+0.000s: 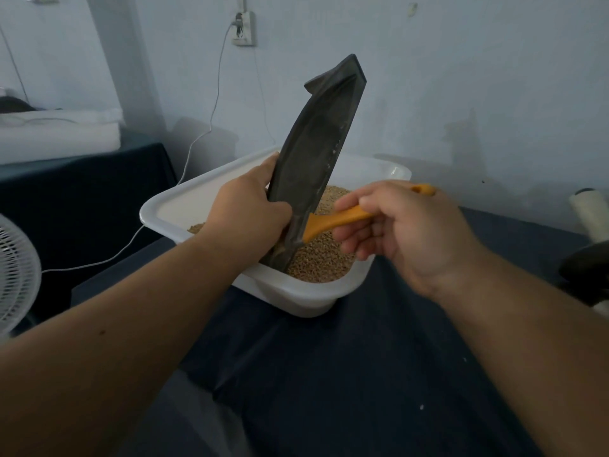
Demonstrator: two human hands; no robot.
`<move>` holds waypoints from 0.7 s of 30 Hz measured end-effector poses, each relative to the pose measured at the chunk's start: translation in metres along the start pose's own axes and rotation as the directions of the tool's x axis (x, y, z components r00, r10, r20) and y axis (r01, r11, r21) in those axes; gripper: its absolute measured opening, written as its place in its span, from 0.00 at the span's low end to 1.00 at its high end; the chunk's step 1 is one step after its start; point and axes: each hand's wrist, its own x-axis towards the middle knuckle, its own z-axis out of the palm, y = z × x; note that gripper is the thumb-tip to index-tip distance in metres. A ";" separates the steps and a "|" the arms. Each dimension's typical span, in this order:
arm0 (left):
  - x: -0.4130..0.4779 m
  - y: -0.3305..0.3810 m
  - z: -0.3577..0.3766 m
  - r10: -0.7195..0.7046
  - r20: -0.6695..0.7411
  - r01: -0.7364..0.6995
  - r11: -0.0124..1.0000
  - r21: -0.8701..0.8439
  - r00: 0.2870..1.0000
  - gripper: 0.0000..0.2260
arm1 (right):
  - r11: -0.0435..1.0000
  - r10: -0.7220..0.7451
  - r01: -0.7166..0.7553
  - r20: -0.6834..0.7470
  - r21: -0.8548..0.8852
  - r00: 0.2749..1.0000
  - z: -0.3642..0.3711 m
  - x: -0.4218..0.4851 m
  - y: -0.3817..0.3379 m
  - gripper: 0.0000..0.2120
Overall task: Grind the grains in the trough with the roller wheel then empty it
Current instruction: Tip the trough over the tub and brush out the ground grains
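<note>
Emptying step in hand: the left hand (250,209) has its grip wrapped round the dark trough (316,153), which stands steeply with its lower end in the white tub (164,202) of grains (323,262), while the right hand (405,225) pinches an orange-handled brush (336,221) above the tub; the next move likely calls for sweeping residue downward.

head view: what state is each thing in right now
trough: tipped up on end, lower end in the white tub
left hand: grips the trough's edge
right hand: holds the orange tool
orange tool: head at the trough's lower inside
white tub: upright, part full
grains: lying in the tub
plug: in the wall socket
</note>
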 end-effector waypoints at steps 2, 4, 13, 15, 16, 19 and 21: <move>0.000 0.000 -0.001 -0.005 0.019 0.005 1.000 -0.013 1.000 0.30 | 0.990 -0.023 0.023 0.003 -0.143 1.000 -0.007 -0.003 -0.004 0.12; -0.001 0.000 -0.002 0.002 0.026 -0.001 1.000 -0.025 1.000 0.30 | 0.980 -0.108 0.092 -0.078 -0.178 0.991 -0.019 -0.002 -0.012 0.12; -0.001 0.001 -0.002 -0.022 0.023 0.022 0.999 -0.031 1.000 0.30 | 0.954 -0.145 0.147 0.029 -0.260 0.989 -0.008 -0.015 0.006 0.12; -0.001 0.001 -0.003 -0.013 0.025 0.015 0.999 -0.044 1.000 0.29 | 0.908 -0.244 0.201 -0.076 -0.367 0.967 -0.015 -0.017 0.003 0.12; -0.001 0.001 -0.003 -0.012 0.026 0.013 0.999 -0.043 1.000 0.30 | 0.916 -0.273 0.230 -0.089 -0.329 0.958 -0.017 -0.018 0.001 0.12; -0.001 0.001 -0.002 -0.020 0.030 0.021 0.999 -0.035 0.999 0.30 | 0.947 -0.227 0.226 0.024 -0.227 0.974 -0.013 -0.022 0.001 0.12; -0.001 0.001 -0.002 -0.025 0.034 0.026 0.999 -0.031 0.999 0.30 | 0.912 -0.224 0.219 0.026 -0.346 0.974 -0.014 -0.023 0.007 0.12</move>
